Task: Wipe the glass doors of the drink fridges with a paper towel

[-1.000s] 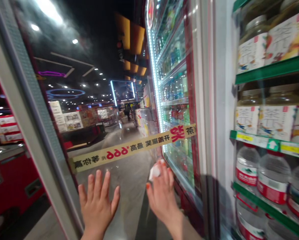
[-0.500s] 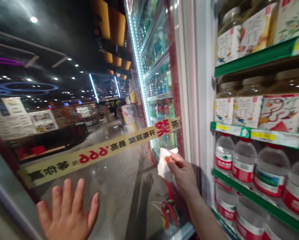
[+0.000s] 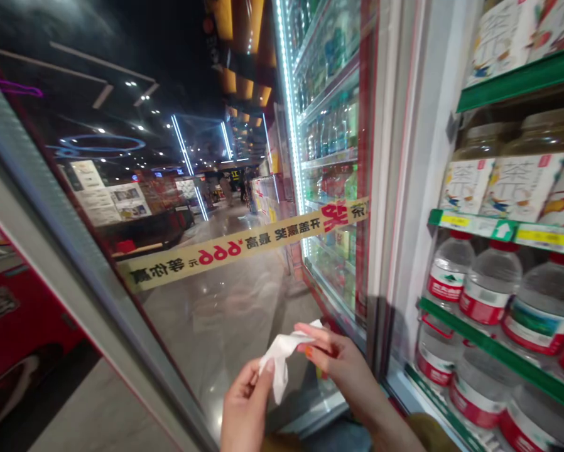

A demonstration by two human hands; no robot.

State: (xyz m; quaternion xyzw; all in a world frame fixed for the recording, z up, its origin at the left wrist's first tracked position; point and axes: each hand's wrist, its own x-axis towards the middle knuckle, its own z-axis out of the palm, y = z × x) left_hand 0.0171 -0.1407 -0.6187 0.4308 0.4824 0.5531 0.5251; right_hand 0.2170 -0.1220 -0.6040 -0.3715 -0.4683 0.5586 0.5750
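A crumpled white tissue [image 3: 284,353] is stretched between my two hands, low in front of the glass door [image 3: 225,314]. My left hand [image 3: 248,398] pinches its left end between thumb and fingers. At the other end, my right hand [image 3: 333,358] grips the tissue with thumb and fingertips; orange shows on a nail. Behind both hands, a yellow strip with mirrored red and black lettering [image 3: 258,242] runs across the glass.
On the right, green-edged shelves [image 3: 503,355] hold water bottles [image 3: 489,282] and tea bottles [image 3: 468,176]. The door's metal frame [image 3: 93,245] slants down at left, with a red vehicle [image 3: 22,333] beyond it. A lit drinks cooler [image 3: 329,125] shows through the glass.
My left hand, spread flat at lower left before, has come over and taken hold of the tissue. My right hand has lowered with it. The view has shifted left.
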